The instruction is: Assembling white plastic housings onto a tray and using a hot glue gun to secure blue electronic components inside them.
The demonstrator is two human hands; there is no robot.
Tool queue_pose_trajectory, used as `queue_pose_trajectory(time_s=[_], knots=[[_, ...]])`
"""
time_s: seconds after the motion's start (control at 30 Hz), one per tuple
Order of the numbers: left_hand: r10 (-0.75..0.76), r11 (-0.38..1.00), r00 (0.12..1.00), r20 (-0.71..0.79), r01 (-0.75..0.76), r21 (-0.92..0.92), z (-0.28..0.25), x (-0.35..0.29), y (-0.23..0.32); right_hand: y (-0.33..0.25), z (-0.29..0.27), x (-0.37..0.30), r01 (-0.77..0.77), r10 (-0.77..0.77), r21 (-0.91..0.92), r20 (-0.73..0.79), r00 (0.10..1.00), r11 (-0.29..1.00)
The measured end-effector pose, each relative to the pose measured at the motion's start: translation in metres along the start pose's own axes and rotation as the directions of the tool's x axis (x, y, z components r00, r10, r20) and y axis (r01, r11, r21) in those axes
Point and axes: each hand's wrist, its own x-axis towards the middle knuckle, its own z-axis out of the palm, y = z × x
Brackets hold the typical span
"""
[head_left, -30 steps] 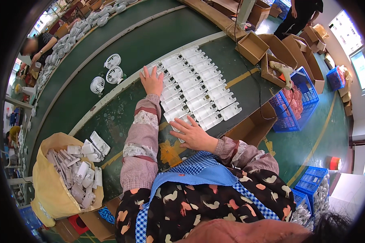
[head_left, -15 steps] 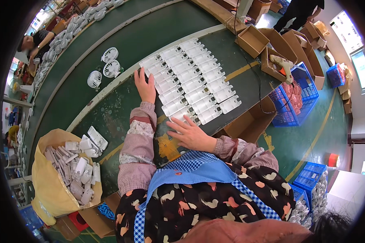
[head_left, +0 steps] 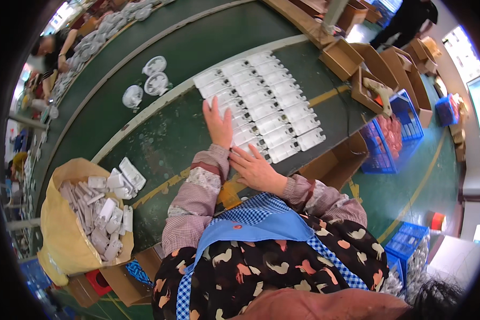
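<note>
White plastic casings [head_left: 269, 106] lie in close columns on the dark green worktable [head_left: 160, 138]. Over the left column rests my left hand [head_left: 217, 125], its fingers apart and nothing in its grasp. My right hand [head_left: 258, 172] is at the near end of the columns, fingers stretched out, fingertips at the lowest casings on the left. The two hands are close together, the right fingers just below the left wrist. Part of the left column is hidden under my left hand.
A yellow sack [head_left: 53, 213] of loose white casings stands at the left. Three round fan parts [head_left: 156, 84] lie beyond the table's pale edge. Cardboard boxes [head_left: 342, 57], a heat gun [head_left: 380, 92] and a blue crate [head_left: 381, 146] are at the right. A person works far left.
My left hand has slid nearer and to the right along the left column, closer to my right hand. The whole view has shifted slightly; the casings keep their columns.
</note>
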Motion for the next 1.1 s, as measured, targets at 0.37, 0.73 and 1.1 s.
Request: queue_pose_trajectory(time_s=[0.37,0.73,1.1], knots=[[-0.002,0.967,0.963,-0.268,0.069,0.244,-0.109,-0.010,-0.014,-0.006,-0.028,-0.007,-0.050,0.054,0.184,-0.018,0.998,0.982],[-0.276,0.548,0.641,-0.716,0.717,0.431,-0.309,-0.074,-0.098,-0.032,-0.037,0.012,0.078,-0.089,0.335,0.019,0.996,0.939],[-0.121,0.812,0.951,-0.285,0.260,0.523,-0.217,-0.054,-0.069,-0.038,-0.035,0.080,0.341,-0.366,0.201,0.101,0.925,0.918]])
